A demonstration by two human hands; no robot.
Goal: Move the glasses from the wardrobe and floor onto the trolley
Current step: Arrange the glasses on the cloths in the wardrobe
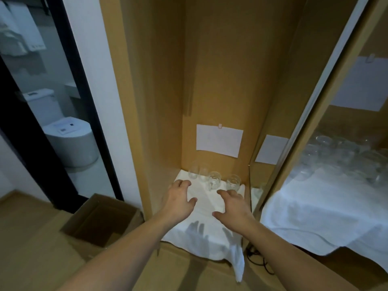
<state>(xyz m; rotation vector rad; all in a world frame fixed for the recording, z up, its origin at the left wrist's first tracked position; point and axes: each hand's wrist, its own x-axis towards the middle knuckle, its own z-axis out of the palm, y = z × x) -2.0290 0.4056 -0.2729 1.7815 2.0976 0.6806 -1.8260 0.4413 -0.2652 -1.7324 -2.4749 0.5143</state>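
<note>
Several clear glasses stand in a row on a white cloth (201, 232) at the back of the wardrobe's floor: one at the far left (193, 172), one beside it (203, 174), one in the middle (214, 180) and one on the right (233, 182). My left hand (181, 198) hovers with spread fingers just in front of the leftmost glass, holding nothing. My right hand (234, 205) reaches out with spread fingers just short of the right glass, also holding nothing. At the right, many glasses (344, 158) stand on a white-covered surface (315, 213).
An open cardboard box (100, 219) lies on the wooden floor to the left of the wardrobe. A black cable (258, 261) lies on the floor by the cloth's right corner. White paper sheets (219, 140) are taped to the wardrobe's back wall. A bathroom doorway opens at the left.
</note>
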